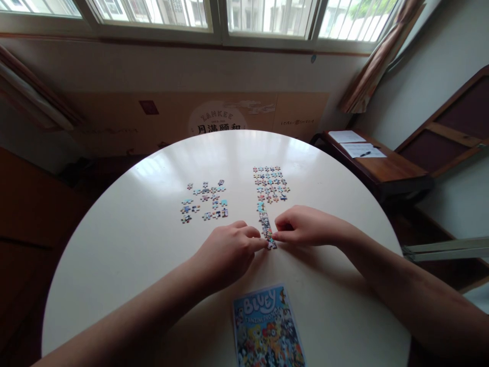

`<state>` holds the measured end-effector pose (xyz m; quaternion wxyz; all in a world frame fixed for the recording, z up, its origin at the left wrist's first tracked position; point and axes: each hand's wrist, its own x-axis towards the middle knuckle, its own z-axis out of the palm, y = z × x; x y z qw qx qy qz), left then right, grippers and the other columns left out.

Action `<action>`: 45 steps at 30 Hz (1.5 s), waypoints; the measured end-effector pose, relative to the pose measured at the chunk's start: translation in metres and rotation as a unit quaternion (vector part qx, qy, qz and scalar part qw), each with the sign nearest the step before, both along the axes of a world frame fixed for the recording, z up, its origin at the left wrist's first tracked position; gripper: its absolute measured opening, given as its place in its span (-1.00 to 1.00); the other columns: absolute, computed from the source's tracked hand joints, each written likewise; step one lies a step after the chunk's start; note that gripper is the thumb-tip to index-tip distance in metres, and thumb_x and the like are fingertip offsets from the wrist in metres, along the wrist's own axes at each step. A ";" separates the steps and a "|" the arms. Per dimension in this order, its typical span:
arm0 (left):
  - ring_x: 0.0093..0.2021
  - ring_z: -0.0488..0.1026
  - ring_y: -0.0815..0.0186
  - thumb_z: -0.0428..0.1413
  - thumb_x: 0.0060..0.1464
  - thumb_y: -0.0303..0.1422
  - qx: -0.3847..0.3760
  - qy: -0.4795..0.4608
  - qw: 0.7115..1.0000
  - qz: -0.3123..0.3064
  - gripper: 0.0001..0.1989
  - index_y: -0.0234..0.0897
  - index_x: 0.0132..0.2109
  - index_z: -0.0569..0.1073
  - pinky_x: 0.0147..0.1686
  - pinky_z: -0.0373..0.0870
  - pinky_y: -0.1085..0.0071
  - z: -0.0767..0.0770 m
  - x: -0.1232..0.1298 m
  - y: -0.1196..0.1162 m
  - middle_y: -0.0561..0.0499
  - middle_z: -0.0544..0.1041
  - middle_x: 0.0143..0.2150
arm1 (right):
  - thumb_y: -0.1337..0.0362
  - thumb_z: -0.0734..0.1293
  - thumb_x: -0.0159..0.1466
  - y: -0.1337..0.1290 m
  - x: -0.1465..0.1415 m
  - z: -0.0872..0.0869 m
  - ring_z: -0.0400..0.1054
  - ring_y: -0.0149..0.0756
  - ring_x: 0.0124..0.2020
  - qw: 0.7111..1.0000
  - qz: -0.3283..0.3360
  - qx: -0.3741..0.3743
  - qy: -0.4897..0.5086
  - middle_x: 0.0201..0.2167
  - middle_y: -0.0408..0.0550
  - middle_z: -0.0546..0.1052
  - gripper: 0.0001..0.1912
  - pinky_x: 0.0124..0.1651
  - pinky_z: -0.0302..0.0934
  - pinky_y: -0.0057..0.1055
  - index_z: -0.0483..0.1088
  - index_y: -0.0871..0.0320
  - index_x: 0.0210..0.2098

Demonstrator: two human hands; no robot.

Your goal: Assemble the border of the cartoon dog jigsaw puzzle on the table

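Note:
A narrow strip of joined jigsaw puzzle pieces (264,216) runs toward me on the white round table (145,285). At its near end, my left hand (233,250) has its fingers closed, the fingertips on the lowest puzzle piece (271,245). From the other side my right hand (301,226) is curled, its fingertips pressing the strip's right edge just above. Loose puzzle pieces lie in rows (270,181) beyond the strip, and more loose pieces (206,198) are scattered to the left. A picture card (267,326) marked "BLUEY" lies nearest me.
A wooden side table (397,165) with papers (361,150) and a pen stands at the right. Behind the round table are a large printed cardboard panel (171,120), windows (267,18) and curtains (376,61).

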<state>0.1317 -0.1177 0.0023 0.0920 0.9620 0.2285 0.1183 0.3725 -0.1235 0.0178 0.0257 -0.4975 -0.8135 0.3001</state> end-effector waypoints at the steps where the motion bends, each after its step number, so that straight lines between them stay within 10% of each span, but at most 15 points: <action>1: -0.20 0.52 0.23 0.01 0.21 -0.54 0.001 0.004 1.000 0.000 -0.61 -0.02 -0.04 0.63 -0.35 0.42 0.36 -0.001 0.000 0.000 0.05 0.65 -0.19 | 0.11 0.31 0.30 -0.001 0.000 0.000 0.15 -0.41 -0.51 1.000 0.002 0.000 -0.001 -0.59 -0.18 0.36 -0.67 -0.42 -0.10 -0.38 0.33 0.15 -0.52; 45: -0.25 0.56 0.26 -0.01 0.15 -0.57 0.047 -0.078 0.996 0.012 -0.64 -0.12 -0.14 0.62 -0.33 0.47 0.34 0.001 0.002 0.004 0.06 0.66 -0.19 | 0.02 0.27 0.35 -0.004 -0.001 0.001 0.16 -0.41 -0.54 0.999 -0.031 0.019 -0.005 -0.61 -0.18 0.36 -0.56 -0.45 -0.08 -0.36 0.30 0.14 -0.56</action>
